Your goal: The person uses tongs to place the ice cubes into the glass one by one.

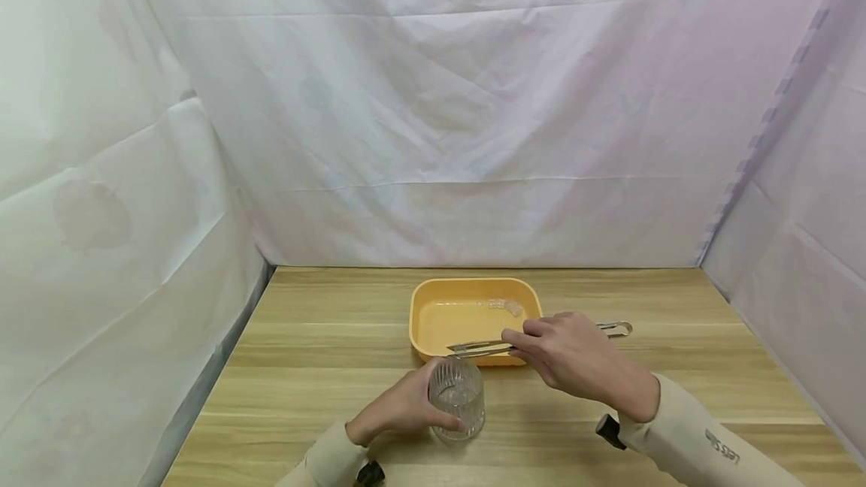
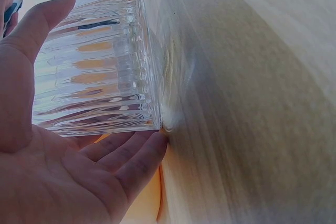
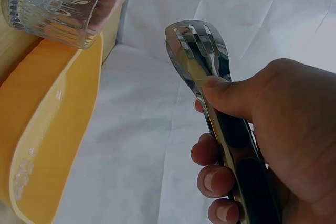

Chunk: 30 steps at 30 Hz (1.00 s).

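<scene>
The fingers of the right hand are closed around the tongs. The tong tips sit over the near side of the yellow tray, beside the glass; whether they grip anything is hard to tell. The left hand holds the glass between thumb and fingers, on the tabletop. Clear pieces lie inside the tray, far right.
</scene>
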Tool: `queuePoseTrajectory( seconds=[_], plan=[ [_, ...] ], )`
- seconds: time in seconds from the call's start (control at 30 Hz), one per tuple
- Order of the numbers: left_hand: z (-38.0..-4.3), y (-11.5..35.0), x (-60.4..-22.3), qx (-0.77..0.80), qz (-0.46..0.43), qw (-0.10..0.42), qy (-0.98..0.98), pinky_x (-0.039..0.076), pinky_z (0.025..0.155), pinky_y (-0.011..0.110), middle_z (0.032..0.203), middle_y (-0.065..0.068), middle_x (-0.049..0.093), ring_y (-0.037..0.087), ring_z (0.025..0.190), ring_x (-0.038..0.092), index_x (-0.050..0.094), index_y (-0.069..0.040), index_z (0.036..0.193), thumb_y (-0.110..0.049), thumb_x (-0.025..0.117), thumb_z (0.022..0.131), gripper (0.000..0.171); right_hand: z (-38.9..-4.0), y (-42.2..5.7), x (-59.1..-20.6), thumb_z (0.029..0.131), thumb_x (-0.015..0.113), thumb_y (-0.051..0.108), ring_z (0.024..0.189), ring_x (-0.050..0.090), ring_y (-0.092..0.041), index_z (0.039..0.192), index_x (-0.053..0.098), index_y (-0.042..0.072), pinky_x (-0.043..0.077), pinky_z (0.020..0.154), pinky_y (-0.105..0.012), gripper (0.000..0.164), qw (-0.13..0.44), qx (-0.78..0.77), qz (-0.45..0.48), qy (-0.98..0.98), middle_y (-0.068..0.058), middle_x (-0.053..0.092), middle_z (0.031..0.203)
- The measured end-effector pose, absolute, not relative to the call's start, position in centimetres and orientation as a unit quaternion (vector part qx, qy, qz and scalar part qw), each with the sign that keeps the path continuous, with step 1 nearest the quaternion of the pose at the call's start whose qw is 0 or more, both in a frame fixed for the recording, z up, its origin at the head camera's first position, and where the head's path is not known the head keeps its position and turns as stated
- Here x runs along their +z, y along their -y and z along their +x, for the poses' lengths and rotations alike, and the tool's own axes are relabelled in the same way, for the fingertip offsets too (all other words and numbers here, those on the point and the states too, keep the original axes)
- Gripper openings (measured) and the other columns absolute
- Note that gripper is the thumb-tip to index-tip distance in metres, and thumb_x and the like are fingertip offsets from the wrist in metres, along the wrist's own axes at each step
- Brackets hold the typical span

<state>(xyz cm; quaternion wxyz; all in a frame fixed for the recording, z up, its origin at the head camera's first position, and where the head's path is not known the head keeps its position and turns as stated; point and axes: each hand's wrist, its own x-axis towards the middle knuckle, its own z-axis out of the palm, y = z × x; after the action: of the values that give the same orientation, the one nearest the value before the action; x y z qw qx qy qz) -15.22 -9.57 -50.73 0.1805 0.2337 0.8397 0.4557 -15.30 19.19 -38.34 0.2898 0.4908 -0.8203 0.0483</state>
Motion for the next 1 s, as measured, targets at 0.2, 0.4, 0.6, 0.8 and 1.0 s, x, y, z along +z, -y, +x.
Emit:
queuePoseTrajectory(
  seconds=[0.2,0.4,0.6,0.8,1.0],
  plan=[
    [-15.2,9.5,-50.7,0.446,0.232,0.181,-0.846,0.046,0.097,0.035,0.127,-0.001,0.06,0.016,0.114,0.058,0.041,-0.02,0.144,-0.042,0.091,0.066,0.095,-15.1,-19.5,-38.3,0.099,0.06,0.031,0.049,0.024,0.002,0.101,0.066,0.021,0.024,0.046,-0.016,0.012,0.273,0.049,0.485,0.829,0.013,0.037,0.065],
    [-15.2,9.5,-50.6,0.453,0.231,0.186,-0.841,0.047,0.096,0.035,0.127,-0.002,0.06,0.016,0.114,0.058,0.041,-0.022,0.144,-0.04,0.091,0.066,0.094,-15.0,-19.6,-38.1,0.096,0.064,0.03,0.049,0.028,0.002,0.104,0.066,0.021,0.028,0.046,-0.016,0.012,0.263,0.052,0.483,0.834,0.012,0.04,0.067],
    [-15.3,9.5,-50.6,0.463,0.231,0.189,-0.835,0.046,0.097,0.035,0.126,-0.003,0.06,0.017,0.115,0.058,0.043,-0.024,0.142,-0.036,0.091,0.066,0.091,-15.1,-19.7,-38.1,0.099,0.06,0.032,0.05,0.028,0.002,0.105,0.065,0.02,0.027,0.046,-0.016,0.014,0.256,0.056,0.481,0.837,0.012,0.04,0.067],
    [-15.3,9.5,-50.7,0.461,0.234,0.183,-0.836,0.046,0.097,0.036,0.127,-0.001,0.06,0.018,0.116,0.058,0.043,-0.023,0.143,-0.037,0.091,0.066,0.092,-15.3,-20.4,-37.8,0.1,0.058,0.035,0.051,0.031,0.002,0.111,0.069,0.015,0.029,0.046,-0.016,0.026,0.257,0.048,0.458,0.849,0.01,0.046,0.07],
    [-15.2,9.5,-50.6,0.462,0.236,0.179,-0.836,0.048,0.096,0.037,0.125,0.0,0.061,0.017,0.114,0.059,0.043,-0.023,0.143,-0.036,0.091,0.066,0.093,-15.9,-21.3,-37.9,0.087,0.075,0.03,0.049,0.034,0.002,0.119,0.068,0.014,0.029,0.045,-0.017,0.036,0.215,0.035,0.406,0.888,0.009,0.049,0.072]
  ],
)
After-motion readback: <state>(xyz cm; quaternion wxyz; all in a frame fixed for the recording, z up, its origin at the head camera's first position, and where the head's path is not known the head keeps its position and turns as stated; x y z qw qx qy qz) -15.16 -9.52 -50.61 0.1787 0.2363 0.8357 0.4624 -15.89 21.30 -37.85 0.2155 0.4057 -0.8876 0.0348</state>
